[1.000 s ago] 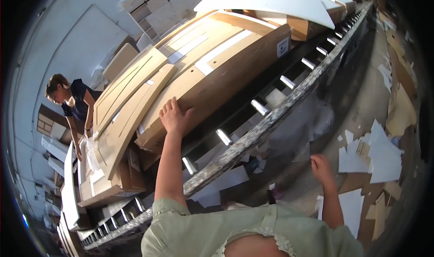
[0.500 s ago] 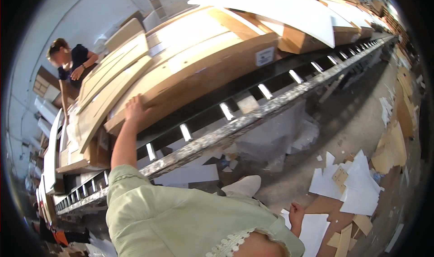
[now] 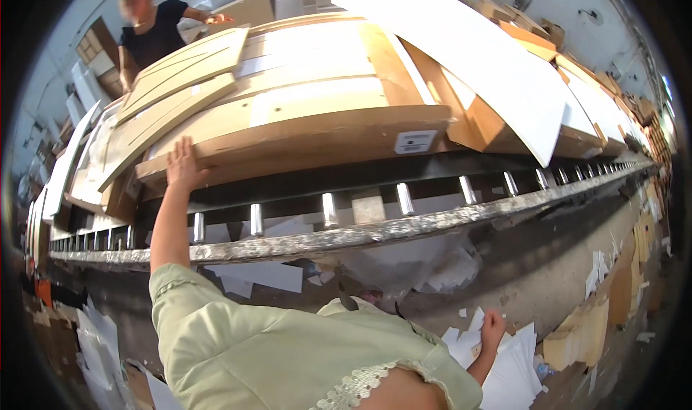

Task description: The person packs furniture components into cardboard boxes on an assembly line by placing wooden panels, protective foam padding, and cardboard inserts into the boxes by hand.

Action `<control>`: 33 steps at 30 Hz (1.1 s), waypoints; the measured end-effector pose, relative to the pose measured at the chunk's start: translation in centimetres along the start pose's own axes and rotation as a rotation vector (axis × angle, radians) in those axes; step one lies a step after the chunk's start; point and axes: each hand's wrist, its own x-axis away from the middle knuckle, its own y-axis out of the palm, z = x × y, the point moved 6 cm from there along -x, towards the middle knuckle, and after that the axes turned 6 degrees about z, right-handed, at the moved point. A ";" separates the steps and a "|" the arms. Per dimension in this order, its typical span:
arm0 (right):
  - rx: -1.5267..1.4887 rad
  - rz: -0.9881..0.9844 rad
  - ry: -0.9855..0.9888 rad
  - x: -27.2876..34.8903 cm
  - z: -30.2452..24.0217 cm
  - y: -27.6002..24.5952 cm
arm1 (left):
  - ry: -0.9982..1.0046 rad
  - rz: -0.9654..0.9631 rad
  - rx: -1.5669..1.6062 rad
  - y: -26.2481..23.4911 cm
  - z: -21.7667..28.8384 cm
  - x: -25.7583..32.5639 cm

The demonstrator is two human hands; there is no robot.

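Left hand (image 3: 182,163), fingers spread, presses flat on the long flat brown cardboard carton (image 3: 303,132); likely heavy, stiff; grip its edges. Right hand (image 3: 493,323) hangs loosely curled, empty.

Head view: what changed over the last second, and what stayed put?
The right hand dropped from beside the body to the white sheets on the floor. The left hand stayed flat against the near corner of the large cardboard box on the roller conveyor.
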 end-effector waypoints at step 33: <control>-1.317 -0.522 0.110 -41.4 -28.5 4.3 | -0.211 0.327 1.125 -10.9 29.8 23.9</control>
